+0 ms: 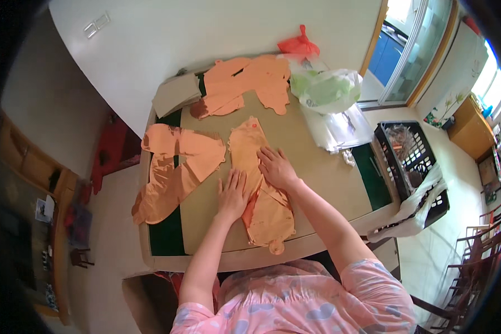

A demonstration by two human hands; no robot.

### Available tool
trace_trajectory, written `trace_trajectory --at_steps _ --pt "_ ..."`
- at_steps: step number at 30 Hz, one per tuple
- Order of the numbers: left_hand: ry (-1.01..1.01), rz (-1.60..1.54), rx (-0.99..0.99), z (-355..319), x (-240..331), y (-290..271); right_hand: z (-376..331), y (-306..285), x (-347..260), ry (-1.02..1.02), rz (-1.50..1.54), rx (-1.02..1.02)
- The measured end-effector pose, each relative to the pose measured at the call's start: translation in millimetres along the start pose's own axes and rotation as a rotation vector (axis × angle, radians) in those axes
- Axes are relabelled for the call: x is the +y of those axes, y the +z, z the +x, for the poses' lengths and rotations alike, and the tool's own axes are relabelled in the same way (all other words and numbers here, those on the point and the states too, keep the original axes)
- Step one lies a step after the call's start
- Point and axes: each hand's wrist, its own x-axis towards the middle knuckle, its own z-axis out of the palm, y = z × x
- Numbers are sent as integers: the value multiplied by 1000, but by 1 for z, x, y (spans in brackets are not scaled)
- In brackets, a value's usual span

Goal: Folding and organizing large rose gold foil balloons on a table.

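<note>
A flat copper-coloured foil balloon (271,221) lies lengthwise on the brown board (328,183) in front of me, creased and partly folded along its middle. My left hand (233,193) rests flat at its left edge, fingers stretched out. Across its right edge, a little farther off, my right hand (277,168) presses down with fingers spread. Neither hand grips anything. Another wide foil balloon (192,146) lies flat to the left, overlapping the board and the green table surface (165,238). Several more foil balloons (251,78) are spread at the far side.
A stack of grey-beige sheets (176,94) sits at the far left corner. Clear plastic bags (337,127), a green-and-white bag (327,90) and a red bag (299,45) lie at the far right. Beside the table's right edge stands a black crate (423,147) with a white cloth (414,214) over it.
</note>
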Motion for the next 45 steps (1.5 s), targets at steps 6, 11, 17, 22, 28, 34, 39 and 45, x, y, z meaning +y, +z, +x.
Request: trace_trajectory --at_steps 6,11,17,22,28,34,39,45 --pt "25 -172 226 -39 -6 5 0 1 -8 -8 30 9" --pt "319 -163 241 -77 58 -42 -4 1 1 33 21 -67" --pt "549 -215 -11 -108 52 -57 -2 2 -1 37 41 -81" --pt "571 -121 -70 -106 48 -60 -3 4 2 3 5 -9" --pt "575 -78 -19 -101 50 -48 -2 4 1 36 7 -83" --pt "567 -35 48 -102 51 -40 -3 6 3 7 19 -26" --pt "574 -23 86 -103 57 -41 -3 6 1 10 28 -27" --pt "607 13 36 -97 61 -51 -2 3 1 9 29 -15"
